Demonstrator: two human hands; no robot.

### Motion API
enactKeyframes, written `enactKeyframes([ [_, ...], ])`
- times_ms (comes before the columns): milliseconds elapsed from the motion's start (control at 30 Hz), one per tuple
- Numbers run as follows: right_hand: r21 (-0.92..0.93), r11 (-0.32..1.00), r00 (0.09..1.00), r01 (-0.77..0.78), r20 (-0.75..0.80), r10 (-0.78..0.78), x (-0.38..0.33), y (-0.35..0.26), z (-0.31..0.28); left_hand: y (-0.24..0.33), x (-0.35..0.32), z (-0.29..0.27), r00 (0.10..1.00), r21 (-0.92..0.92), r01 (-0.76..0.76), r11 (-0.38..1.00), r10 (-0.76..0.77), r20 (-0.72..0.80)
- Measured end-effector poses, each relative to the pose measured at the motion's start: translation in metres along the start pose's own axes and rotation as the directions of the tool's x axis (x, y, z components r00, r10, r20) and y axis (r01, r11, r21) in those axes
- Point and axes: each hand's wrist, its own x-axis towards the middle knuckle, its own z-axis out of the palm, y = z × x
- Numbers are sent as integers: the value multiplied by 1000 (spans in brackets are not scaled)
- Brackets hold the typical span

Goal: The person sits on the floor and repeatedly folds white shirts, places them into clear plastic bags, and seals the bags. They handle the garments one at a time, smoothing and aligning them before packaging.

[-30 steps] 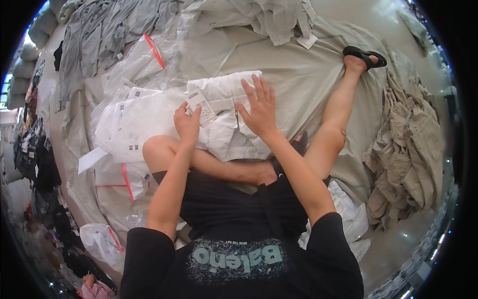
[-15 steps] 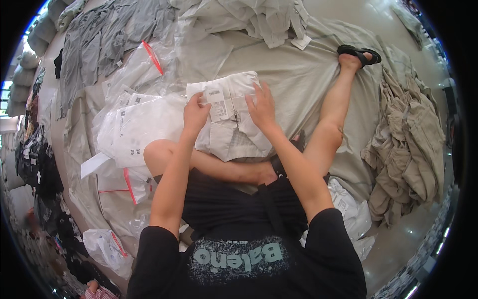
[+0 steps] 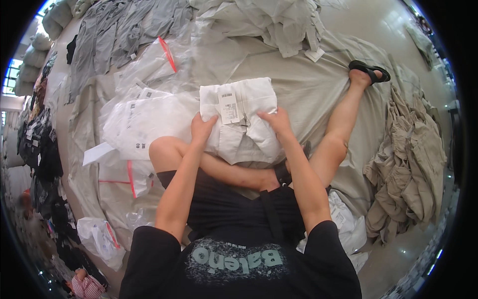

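A folded white garment lies in front of me on the beige cloth, just beyond my bent leg. On its upper face rests a white paper hang tag with a dark cord, and a grey mesh patch shows lower down. My left hand grips the garment's left side, thumb on top and the other fingers out of sight beneath it. At the opposite side, my right hand holds the edge in the same way. Clear plastic bags printed in black lie to the left of the garment.
Grey garments and pale garments are heaped at the far side. A brown-beige clothing pile lies to the right, dark clothes to the far left. Near my left elbow sits a crumpled plastic bag. My sandalled foot stretches forward right.
Both hands have come down from the garment's upper part to its sides and taken hold there. The tag now lies straighter on top. The whole view has shifted slightly.
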Motion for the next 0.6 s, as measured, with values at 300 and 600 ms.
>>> enactKeyframes([
  [300,-331,937,987,115,-66,-144,-26,-2,-32,26,-52,34,961,-392,-107,914,196,193],
  [600,-412,901,959,136,-173,-224,-26,-6,16,60,-69,79,997,-42,-66,997,65,-42],
])
